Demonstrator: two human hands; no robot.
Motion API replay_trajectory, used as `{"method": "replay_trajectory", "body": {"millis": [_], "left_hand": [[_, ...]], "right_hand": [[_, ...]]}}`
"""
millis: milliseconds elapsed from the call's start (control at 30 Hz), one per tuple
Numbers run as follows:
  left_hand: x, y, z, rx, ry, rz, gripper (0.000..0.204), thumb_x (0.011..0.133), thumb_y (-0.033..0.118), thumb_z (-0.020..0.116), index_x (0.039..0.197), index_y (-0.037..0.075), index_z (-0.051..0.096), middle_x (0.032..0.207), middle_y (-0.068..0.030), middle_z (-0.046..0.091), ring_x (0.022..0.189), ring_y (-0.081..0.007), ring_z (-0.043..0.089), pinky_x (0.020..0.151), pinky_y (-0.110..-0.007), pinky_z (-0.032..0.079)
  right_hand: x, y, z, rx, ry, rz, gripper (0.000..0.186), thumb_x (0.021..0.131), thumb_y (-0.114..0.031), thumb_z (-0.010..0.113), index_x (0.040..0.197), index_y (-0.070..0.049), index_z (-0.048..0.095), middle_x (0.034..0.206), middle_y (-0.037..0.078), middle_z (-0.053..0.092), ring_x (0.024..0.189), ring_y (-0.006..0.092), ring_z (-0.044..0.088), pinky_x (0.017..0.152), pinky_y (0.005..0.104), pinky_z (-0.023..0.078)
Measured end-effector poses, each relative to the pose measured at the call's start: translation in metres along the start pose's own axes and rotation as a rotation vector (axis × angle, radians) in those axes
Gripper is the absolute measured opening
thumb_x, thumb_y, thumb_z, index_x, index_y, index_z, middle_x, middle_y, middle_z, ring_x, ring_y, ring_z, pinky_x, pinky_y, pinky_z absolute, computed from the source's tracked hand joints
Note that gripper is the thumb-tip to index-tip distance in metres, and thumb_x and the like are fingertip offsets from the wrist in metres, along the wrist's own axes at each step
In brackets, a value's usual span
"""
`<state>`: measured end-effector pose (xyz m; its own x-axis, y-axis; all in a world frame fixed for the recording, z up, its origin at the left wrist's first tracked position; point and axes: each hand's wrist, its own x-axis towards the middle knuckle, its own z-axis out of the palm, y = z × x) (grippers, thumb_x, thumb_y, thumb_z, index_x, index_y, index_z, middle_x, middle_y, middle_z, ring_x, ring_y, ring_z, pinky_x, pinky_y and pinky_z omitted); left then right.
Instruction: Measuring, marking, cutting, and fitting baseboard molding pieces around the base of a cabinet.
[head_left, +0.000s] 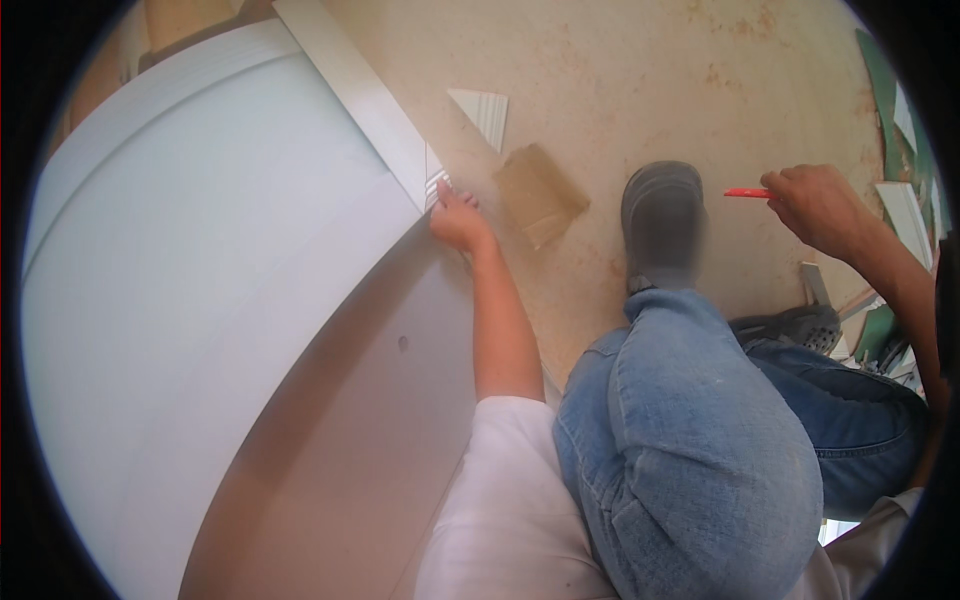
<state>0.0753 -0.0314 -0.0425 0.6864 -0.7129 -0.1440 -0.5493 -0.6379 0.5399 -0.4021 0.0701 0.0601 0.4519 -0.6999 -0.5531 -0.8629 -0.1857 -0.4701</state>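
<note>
At the corner of a big white panel [230, 210], my left hand [458, 218] is closed on a small white ridged trim piece [434, 187]. That piece sits against the end of a long pale trim strip [355, 100] along the panel's far right edge. The fingers partly cover it. Out over the floor on the right, my right hand [815, 208] grips a slim red pencil [748, 193]. Its tip points left, toward my shoe, and touches nothing.
A white triangular trim offcut [484, 115] and a brown cardboard piece [541, 195] lie on the dusty floor [620, 60]. My shoe [664, 220] stands between the hands. White and green scraps [905, 225] litter the right side. Below the panel is a beige surface [370, 420].
</note>
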Motion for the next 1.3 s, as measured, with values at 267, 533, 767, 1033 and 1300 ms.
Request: {"method": "replay_trajectory", "body": {"millis": [267, 533, 767, 1033, 1300], "left_hand": [[-0.008, 0.013, 0.005, -0.037, 0.003, -0.098, 0.07, 0.105, 0.05, 0.052, 0.082, -0.014, 0.07, 0.071, -0.0181, 0.072, 0.055, -0.024, 0.069, 0.048, -0.032, 0.056], [-0.006, 0.019, 0.002, -0.081, 0.018, -0.108, 0.073, 0.106, 0.051, 0.046, 0.084, -0.015, 0.07, 0.073, -0.0192, 0.072, 0.058, -0.0243, 0.069, 0.049, -0.032, 0.055], [-0.008, 0.021, -0.001, -0.146, -0.012, -0.155, 0.084, 0.107, 0.059, 0.037, 0.09, -0.017, 0.069, 0.073, -0.0213, 0.071, 0.06, -0.0264, 0.07, 0.052, -0.033, 0.058], [0.004, 0.006, -0.017, -0.107, -0.003, -0.134, 0.091, 0.106, 0.064, 0.032, 0.092, -0.019, 0.068, 0.075, -0.0221, 0.071, 0.064, -0.0271, 0.07, 0.053, -0.034, 0.057], [0.058, -0.01, -0.052, -0.057, 0.011, -0.096, 0.083, 0.106, 0.06, 0.04, 0.077, -0.011, 0.071, 0.062, -0.0163, 0.066, 0.053, -0.0255, 0.064, 0.048, -0.034, 0.052]], "right_hand": [[-0.001, -0.001, -0.004, 0.005, -0.015, 0.03, 0.014, 0.092, -0.015, 0.068, 0.096, -0.003, 0.062, 0.081, 0.015, 0.068, 0.079, 0.0352, 0.068, 0.073, 0.0468, 0.053], [0.003, -0.005, -0.009, 0.008, -0.018, 0.03, 0.013, 0.093, -0.014, 0.068, 0.097, -0.002, 0.063, 0.08, 0.015, 0.068, 0.078, 0.0343, 0.068, 0.073, 0.0464, 0.053], [0.0, -0.003, -0.006, 0.008, -0.024, 0.039, 0.013, 0.092, -0.014, 0.068, 0.096, -0.003, 0.063, 0.08, 0.015, 0.067, 0.077, 0.0344, 0.068, 0.073, 0.0462, 0.053], [0.013, -0.007, 0.004, 0.044, 0.023, -0.016, 0.013, 0.091, -0.014, 0.069, 0.095, -0.003, 0.062, 0.079, 0.015, 0.067, 0.077, 0.0353, 0.067, 0.073, 0.0469, 0.052], [0.041, -0.012, 0.03, 0.113, 0.047, -0.074, 0.015, 0.091, -0.018, 0.064, 0.093, -0.004, 0.064, 0.079, 0.015, 0.068, 0.079, 0.0372, 0.069, 0.071, 0.0503, 0.054]]}}
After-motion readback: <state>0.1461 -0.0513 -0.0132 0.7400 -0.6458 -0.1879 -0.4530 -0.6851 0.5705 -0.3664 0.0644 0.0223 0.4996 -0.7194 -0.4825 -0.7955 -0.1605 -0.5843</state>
